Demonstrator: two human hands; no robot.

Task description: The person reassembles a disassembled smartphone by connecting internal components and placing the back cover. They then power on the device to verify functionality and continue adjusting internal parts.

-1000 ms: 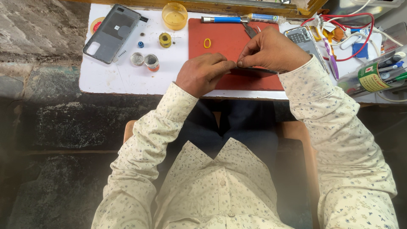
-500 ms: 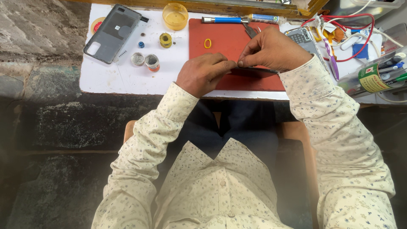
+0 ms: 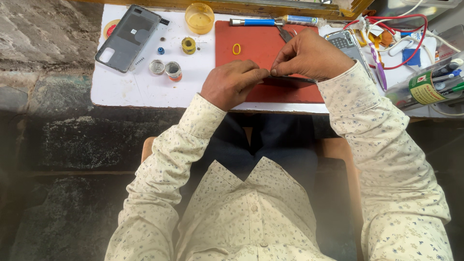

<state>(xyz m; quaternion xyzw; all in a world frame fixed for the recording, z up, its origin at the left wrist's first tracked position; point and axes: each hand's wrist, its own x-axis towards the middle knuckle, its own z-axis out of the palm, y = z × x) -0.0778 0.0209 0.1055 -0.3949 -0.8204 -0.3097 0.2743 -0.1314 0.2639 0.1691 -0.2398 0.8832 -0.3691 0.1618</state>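
— Where was the thin dark flat device (image 3: 290,81) found, and how was it held?

— It was seen lying on the red rectangular mat (image 3: 256,48) at the near edge of the white worktop (image 3: 140,87), directly under both hands. Its long axis ran left to right, roughly parallel to the worktop's front edge. The left hand (image 3: 231,83) was curled nearly closed, its fingertips pinched at the device's left end; the right hand (image 3: 309,55) was likewise closed down, fingertips pressed on the top edge just beside the left ones. Whether anything small was gripped between the fingers could not be told.

— Which hand was nearer?

— Both were touching it; the right hand covered more of its length, while the left was set only at the end.

— What was noted around it?

— A small yellow ring (image 3: 237,49) lay on the mat just beyond the hands, with metal tweezers (image 3: 285,33) and a blue-handled tool (image 3: 253,22) farther back. A round yellow plastic dish (image 3: 199,17) stood near the mat's far left corner. To the left, well apart, a grey phone back cover (image 3: 128,37) and small round tins (image 3: 165,68) were laid out. To the right, a calculator (image 3: 345,43) and red cables (image 3: 406,34) were crowded close to the right wrist.

— Was anything in the way?

— Nothing was seen between the hands and the device; only the right-side clutter lay near.
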